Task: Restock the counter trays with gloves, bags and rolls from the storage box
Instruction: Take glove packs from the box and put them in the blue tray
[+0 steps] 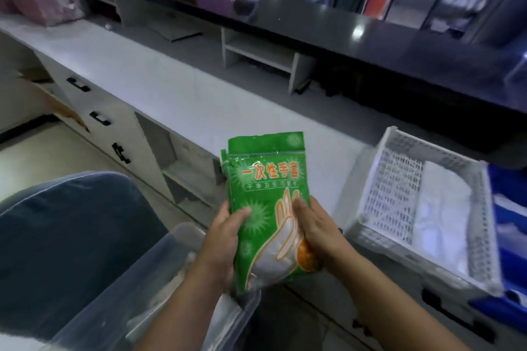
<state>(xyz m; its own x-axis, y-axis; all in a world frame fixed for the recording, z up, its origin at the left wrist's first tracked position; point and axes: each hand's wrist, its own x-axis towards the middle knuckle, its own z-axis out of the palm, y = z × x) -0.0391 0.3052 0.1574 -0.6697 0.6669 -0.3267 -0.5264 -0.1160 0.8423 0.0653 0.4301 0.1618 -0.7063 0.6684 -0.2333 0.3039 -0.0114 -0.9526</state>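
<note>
Item: green glove packs (266, 208), upright above the clear storage box (182, 279), clasped between my left hand (225, 236) and right hand (313, 225). Risk: slick film sliding apart, missing the white tray (399, 194)

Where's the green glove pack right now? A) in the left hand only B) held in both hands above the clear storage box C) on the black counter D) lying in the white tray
B: the left hand and right hand both grip the green glove pack above the clear storage box; the white tray sits apart to the right.
</note>
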